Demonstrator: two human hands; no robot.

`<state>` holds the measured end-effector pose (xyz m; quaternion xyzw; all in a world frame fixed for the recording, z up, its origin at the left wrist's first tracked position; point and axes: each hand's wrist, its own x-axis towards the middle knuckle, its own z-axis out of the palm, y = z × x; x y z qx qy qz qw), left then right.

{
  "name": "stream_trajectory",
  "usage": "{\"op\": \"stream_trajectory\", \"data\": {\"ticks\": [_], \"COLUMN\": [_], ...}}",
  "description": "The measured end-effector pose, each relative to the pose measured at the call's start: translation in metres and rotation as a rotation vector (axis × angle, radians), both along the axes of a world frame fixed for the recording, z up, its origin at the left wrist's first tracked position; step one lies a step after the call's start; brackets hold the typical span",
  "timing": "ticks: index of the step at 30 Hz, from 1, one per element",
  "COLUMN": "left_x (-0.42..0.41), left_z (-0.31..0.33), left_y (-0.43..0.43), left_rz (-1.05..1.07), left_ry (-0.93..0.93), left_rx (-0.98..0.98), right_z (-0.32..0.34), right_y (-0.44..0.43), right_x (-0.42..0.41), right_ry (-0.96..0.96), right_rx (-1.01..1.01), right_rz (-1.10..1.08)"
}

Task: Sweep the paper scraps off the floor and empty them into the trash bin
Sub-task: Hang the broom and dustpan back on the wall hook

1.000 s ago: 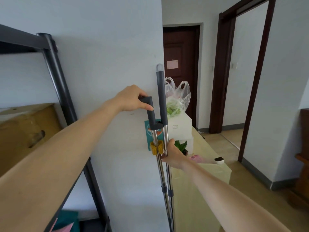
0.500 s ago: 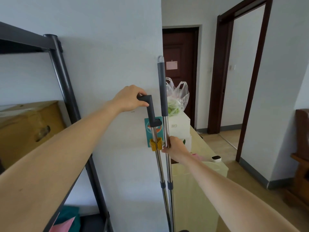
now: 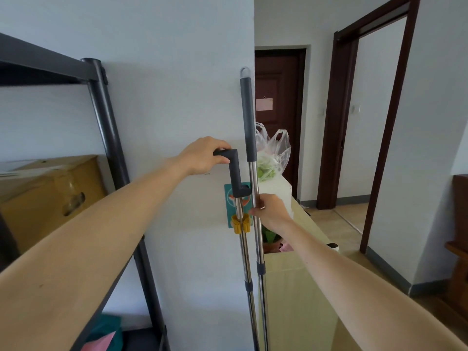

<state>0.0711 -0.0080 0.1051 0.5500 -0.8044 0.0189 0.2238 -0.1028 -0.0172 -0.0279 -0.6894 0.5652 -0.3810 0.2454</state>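
Two-handed grasp at the wall (image 3: 177, 72).
Left hand (image 3: 202, 155) grips the bent grey handle (image 3: 234, 173); right hand (image 3: 272, 211), at its 4 o'clock, grips the straight pole (image 3: 254, 178).

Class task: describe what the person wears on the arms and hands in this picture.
The left hand and right hand are bare: no gloves, rings or watch show. Both arms are uncovered up to the frame edge, with no sleeve in view.

The steel broom pole (image 3: 247, 122) with a grey grip stood upright, just beside the shorter, bent-handled dustpan pole (image 3: 235, 173)
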Motion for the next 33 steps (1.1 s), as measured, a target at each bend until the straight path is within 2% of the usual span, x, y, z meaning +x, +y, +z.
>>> {"op": "stream_trajectory", "data": {"ticks": [5, 14, 17, 20, 25, 33], "left_x": [-0.002, -0.002, 0.0, 0.001, 0.001, 0.0], "left_z": [0.001, 0.0, 0.0, 0.0, -0.001, -0.001], "left_y": [-0.002, -0.004, -0.004, -0.004, -0.006, -0.008], "left_rz": [-0.005, -0.007, 0.0, -0.001, 0.006, 0.016], "left_ry": [-0.003, 0.017, 0.026, 0.03, 0.031, 0.049], "left_rx": [-0.004, -0.009, -0.01, -0.013, -0.012, 0.006], "right_z": [0.019, 0.023, 0.026, 0.026, 0.023, 0.022], "right_y": [-0.005, -0.002, 0.003, 0.003, 0.0, -0.001], "right_x": [0.003, 0.014, 0.022, 0.033, 0.038, 0.039], "right_ry": [-0.076, 0.012, -0.08, -0.114, -0.086, 0.021], "right_rx": [-0.004, 0.026, 0.057, 0.039, -0.034, -0.091], "right_rz": [0.032, 0.052, 0.089, 0.036, -0.05, -0.068]}}
